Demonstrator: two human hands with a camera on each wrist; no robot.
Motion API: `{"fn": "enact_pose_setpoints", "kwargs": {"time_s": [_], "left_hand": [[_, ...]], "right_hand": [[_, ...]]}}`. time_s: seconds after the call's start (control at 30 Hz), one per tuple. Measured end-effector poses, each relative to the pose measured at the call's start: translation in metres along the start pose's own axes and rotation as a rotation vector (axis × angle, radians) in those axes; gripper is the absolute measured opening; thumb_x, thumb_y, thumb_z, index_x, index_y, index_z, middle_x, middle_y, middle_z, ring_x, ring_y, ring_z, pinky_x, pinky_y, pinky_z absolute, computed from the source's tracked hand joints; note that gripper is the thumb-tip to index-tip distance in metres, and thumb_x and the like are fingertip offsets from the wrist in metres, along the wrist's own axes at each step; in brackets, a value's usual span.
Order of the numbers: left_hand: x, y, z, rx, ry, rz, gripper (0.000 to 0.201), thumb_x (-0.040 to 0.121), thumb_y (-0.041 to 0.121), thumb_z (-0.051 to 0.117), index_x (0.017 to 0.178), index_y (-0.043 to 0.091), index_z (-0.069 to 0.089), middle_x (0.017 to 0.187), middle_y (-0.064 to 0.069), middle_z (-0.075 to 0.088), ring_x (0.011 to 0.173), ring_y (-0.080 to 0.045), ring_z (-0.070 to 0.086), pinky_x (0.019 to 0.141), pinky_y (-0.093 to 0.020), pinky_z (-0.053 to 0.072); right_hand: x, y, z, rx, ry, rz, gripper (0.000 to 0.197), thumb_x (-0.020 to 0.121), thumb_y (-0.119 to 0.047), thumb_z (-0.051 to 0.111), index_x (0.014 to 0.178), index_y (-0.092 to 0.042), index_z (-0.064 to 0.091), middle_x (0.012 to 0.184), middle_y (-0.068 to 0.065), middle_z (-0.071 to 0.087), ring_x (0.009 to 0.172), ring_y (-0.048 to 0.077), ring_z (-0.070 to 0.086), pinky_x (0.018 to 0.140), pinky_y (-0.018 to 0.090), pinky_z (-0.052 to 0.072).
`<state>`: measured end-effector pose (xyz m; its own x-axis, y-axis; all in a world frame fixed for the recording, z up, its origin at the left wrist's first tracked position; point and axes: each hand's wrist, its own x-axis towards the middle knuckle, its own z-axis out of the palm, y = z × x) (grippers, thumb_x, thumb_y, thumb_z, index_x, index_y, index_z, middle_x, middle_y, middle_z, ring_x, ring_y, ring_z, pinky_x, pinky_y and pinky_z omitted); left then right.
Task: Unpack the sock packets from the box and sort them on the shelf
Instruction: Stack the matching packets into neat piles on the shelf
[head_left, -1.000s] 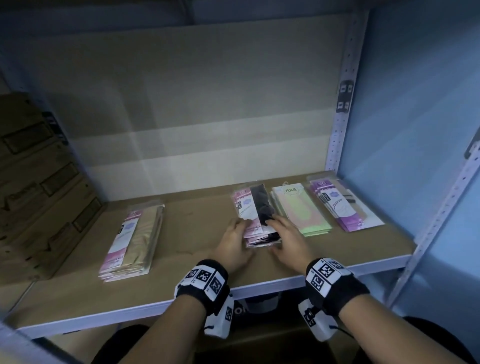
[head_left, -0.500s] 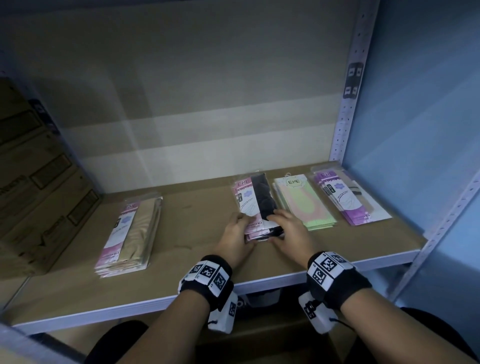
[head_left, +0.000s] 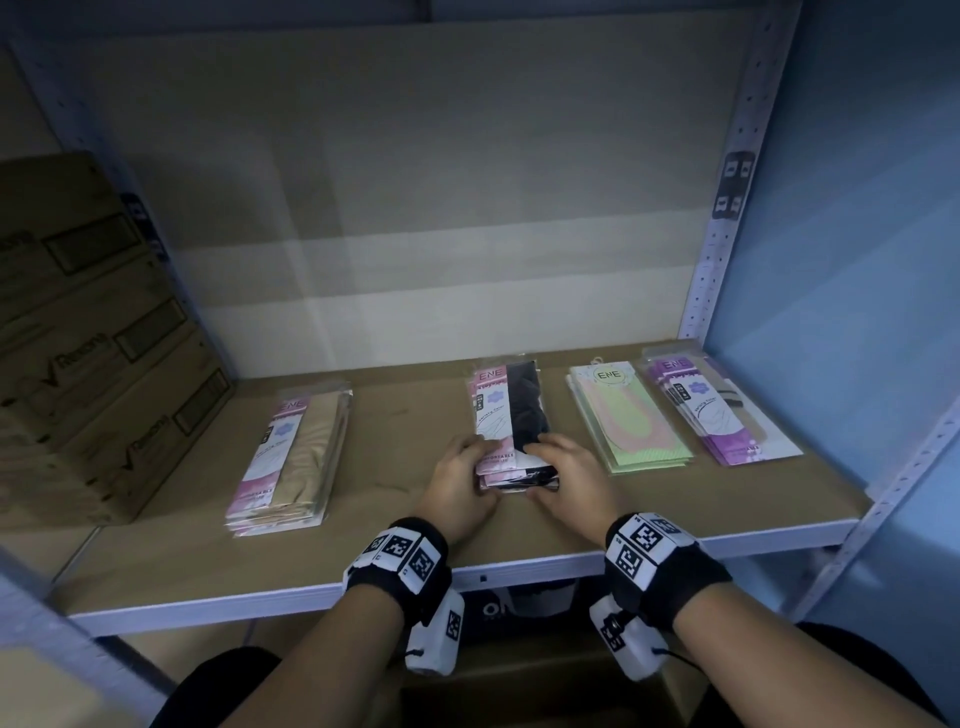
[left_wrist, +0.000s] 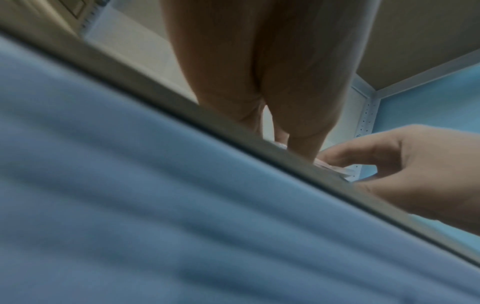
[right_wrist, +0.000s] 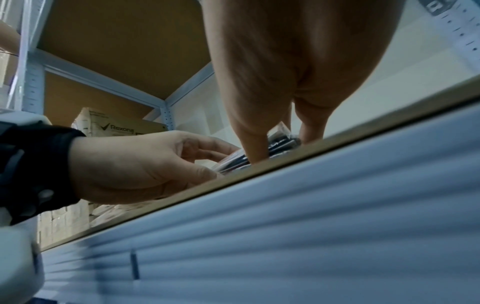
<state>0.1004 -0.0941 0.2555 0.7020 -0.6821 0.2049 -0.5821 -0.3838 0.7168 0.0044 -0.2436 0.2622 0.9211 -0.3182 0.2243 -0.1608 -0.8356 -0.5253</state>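
Note:
Four stacks of sock packets lie on the brown shelf (head_left: 415, 540): beige (head_left: 296, 447) at left, black (head_left: 511, 410) in the middle, green (head_left: 628, 415) and purple (head_left: 711, 410) at right. My left hand (head_left: 462, 478) and right hand (head_left: 566, 467) hold the near end of the black stack from either side, fingers on top and thumbs at its front edge. In the right wrist view, the right thumb presses against the black packets (right_wrist: 280, 142) while the left hand (right_wrist: 145, 162) reaches in from the left. The left wrist view mostly shows the shelf's front edge.
Stacked cardboard cartons (head_left: 88, 338) fill the shelf's left end. A perforated metal upright (head_left: 727, 208) and a blue wall bound the right side. Below the shelf, between my arms, stands a cardboard box (head_left: 524, 686). Bare shelf board lies between the beige and black stacks.
Both hands have stayed at the near end of the black stack, which now lies straighter and more squared up. The head view has shifted slightly.

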Motion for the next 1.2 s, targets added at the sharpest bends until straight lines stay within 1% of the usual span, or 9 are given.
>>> {"fn": "enact_pose_setpoints", "kwargs": {"time_s": [0.1,0.27,0.4,0.53,0.7,0.83,0.97,1.07,1.2], "left_hand": [[-0.009,-0.009,-0.014,0.022,0.021,-0.013,0.058,0.072,0.001,0.068,0.129,0.009,0.057,0.129,-0.008,0.048,0.115,-0.021,0.055,0.104,-0.033,0.044],[-0.023,-0.033,-0.041,0.015,0.040,-0.052,0.061,0.070,0.002,0.066,0.129,0.011,0.056,0.130,-0.006,0.049,0.116,-0.022,0.056,0.103,-0.039,0.047],[-0.033,-0.052,-0.062,0.004,0.060,-0.094,0.064,0.066,0.009,0.060,0.129,0.016,0.056,0.129,-0.005,0.051,0.114,-0.022,0.059,0.100,-0.041,0.049],[-0.042,-0.061,-0.079,0.049,0.086,-0.094,0.063,0.071,0.001,0.063,0.132,0.015,0.054,0.133,-0.006,0.049,0.117,-0.022,0.056,0.103,-0.038,0.046],[-0.046,-0.065,-0.090,0.087,0.086,-0.070,0.059,0.076,-0.003,0.061,0.133,0.011,0.053,0.134,-0.009,0.050,0.122,-0.022,0.052,0.108,-0.027,0.038],[-0.048,-0.064,-0.089,0.119,0.090,-0.070,0.057,0.078,-0.001,0.061,0.133,0.011,0.052,0.134,-0.009,0.050,0.122,-0.020,0.051,0.101,-0.011,0.029],[-0.043,-0.061,-0.094,0.150,0.048,-0.093,0.060,0.078,0.003,0.064,0.136,0.013,0.048,0.136,-0.008,0.048,0.126,-0.020,0.048,0.105,-0.016,0.029],[-0.038,-0.052,-0.102,0.178,-0.004,-0.100,0.067,0.077,0.008,0.070,0.138,0.015,0.043,0.139,-0.006,0.044,0.126,-0.021,0.048,0.103,-0.018,0.032],[-0.030,-0.034,-0.111,0.271,-0.034,-0.082,0.074,0.077,0.019,0.075,0.141,0.019,0.038,0.145,-0.002,0.041,0.129,-0.019,0.044,0.107,-0.028,0.036]], "right_hand": [[0.003,-0.017,0.008,0.025,-0.013,-0.020,0.053,0.078,-0.014,0.073,0.129,-0.013,0.058,0.140,0.005,0.049,0.126,0.021,0.050,0.106,0.023,0.033],[0.010,-0.049,0.029,0.069,-0.023,-0.053,0.051,0.075,-0.009,0.073,0.125,-0.011,0.062,0.134,0.007,0.055,0.120,0.022,0.054,0.103,0.025,0.039],[0.017,-0.070,0.048,0.080,-0.041,-0.081,0.050,0.076,-0.008,0.072,0.125,-0.013,0.062,0.134,0.006,0.054,0.120,0.023,0.054,0.104,0.028,0.041],[0.024,-0.086,0.063,0.085,-0.059,-0.087,0.052,0.076,-0.009,0.073,0.126,-0.013,0.061,0.135,0.006,0.053,0.120,0.022,0.054,0.105,0.030,0.041],[0.028,-0.095,0.071,0.073,-0.070,-0.093,0.051,0.076,-0.007,0.071,0.126,-0.012,0.061,0.133,0.007,0.054,0.118,0.022,0.055,0.103,0.034,0.044],[0.026,-0.095,0.073,0.053,-0.064,-0.105,0.052,0.075,-0.009,0.072,0.126,-0.011,0.061,0.133,0.008,0.053,0.118,0.023,0.055,0.103,0.035,0.044],[0.026,-0.095,0.064,0.057,-0.073,-0.092,0.057,0.077,-0.016,0.074,0.131,-0.014,0.057,0.141,0.007,0.047,0.126,0.023,0.049,0.109,0.034,0.038],[0.024,-0.096,0.049,0.083,-0.088,-0.083,0.065,0.078,-0.025,0.074,0.138,-0.019,0.050,0.150,0.002,0.037,0.135,0.020,0.040,0.113,0.036,0.033],[0.019,-0.090,0.018,0.059,-0.137,-0.039,0.071,0.081,-0.031,0.073,0.144,-0.022,0.040,0.156,-0.001,0.026,0.143,0.019,0.026,0.117,0.031,0.022]]}}
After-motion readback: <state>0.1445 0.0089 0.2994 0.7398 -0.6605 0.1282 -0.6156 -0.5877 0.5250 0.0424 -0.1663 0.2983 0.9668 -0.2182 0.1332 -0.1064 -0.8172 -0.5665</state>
